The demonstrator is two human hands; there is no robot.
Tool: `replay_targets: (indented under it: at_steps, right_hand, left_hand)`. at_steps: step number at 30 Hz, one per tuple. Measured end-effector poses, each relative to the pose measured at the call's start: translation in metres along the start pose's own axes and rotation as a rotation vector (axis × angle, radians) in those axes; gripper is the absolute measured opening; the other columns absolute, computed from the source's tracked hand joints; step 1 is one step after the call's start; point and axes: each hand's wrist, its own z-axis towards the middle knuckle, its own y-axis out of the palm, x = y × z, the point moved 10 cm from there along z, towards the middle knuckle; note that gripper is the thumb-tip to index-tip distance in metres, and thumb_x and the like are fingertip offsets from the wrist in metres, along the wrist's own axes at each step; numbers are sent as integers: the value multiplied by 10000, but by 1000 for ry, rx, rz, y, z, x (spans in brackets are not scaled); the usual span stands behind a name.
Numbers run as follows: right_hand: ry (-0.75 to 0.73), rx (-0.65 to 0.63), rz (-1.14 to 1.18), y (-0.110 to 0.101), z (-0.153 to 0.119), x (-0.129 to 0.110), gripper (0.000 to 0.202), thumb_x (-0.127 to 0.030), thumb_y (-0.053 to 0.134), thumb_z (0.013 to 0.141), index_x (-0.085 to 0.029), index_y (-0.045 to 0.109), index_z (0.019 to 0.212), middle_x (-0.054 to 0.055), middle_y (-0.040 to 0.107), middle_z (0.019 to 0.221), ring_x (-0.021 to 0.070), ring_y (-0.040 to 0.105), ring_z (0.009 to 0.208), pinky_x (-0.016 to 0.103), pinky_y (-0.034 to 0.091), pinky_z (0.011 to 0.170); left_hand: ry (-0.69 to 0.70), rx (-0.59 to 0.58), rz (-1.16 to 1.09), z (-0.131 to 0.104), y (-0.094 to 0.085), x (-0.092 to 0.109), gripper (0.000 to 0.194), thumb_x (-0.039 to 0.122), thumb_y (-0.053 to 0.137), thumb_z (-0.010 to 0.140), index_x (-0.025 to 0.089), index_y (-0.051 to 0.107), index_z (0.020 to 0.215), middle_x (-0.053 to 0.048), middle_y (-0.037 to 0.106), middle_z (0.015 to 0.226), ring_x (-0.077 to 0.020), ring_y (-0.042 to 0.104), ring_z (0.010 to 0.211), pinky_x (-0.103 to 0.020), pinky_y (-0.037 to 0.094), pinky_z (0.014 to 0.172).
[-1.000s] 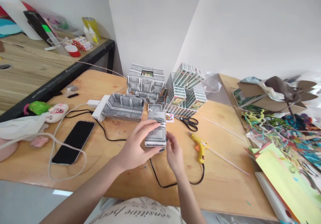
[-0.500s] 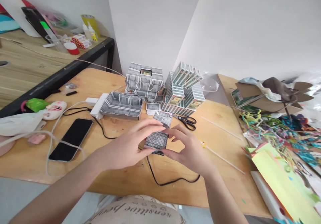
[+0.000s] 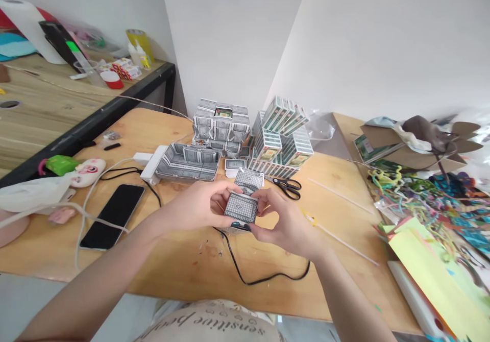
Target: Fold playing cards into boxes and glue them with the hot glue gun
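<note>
Grey-patterned, the card block (image 3: 241,208) is grasped from its left by the left hand (image 3: 201,203) and from its right by the right hand (image 3: 286,223), nearer than the scissors (image 3: 290,187), its long axis pointed past their left. Unlike a second ago, the glue gun (image 3: 313,221) is now mostly hidden by the right hand.

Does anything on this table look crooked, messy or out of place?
Yes: the topmost green-and-white boxes sit askew, angled against the stack below. A white cable lies across the phone, and stray dark scraps litter the wood beside the black cord.
</note>
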Motion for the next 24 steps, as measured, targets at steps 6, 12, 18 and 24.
replay_targets:
  at_steps: [6,12,18,24]
  right_hand:
    - [-27,3,-6,-2,0,0,440,-281,653,719,-211,492,1123,15,608,864,148,613,780,303,537,734]
    - [-27,20,25,-2,3,5,408,-281,640,744,-220,502,1123,12,625,862,144,627,776,305,543,737]
    - [-20,-22,3,1,9,2,474,-310,661,731,-201,499,1163,12,625,836,148,620,767,313,534,734]
    - [20,-68,-28,5,17,-5,490,-268,677,687,-179,512,1139,15,627,818,152,613,744,313,525,714]
  left_hand:
    - [-1,51,-37,1,-2,0,412,203,689,683,195,576,1080,-39,709,939,-188,684,852,-341,569,772]
    - [20,97,-24,2,-6,3,461,249,683,693,192,545,1130,-58,709,984,-209,681,898,-382,560,816]
    - [-51,43,14,1,-8,1,480,216,675,680,214,523,1135,-37,715,999,-196,694,856,-336,575,760]
    - [-53,-2,207,-5,-12,14,473,198,632,695,240,526,1155,-12,726,983,-178,699,824,-300,567,747]
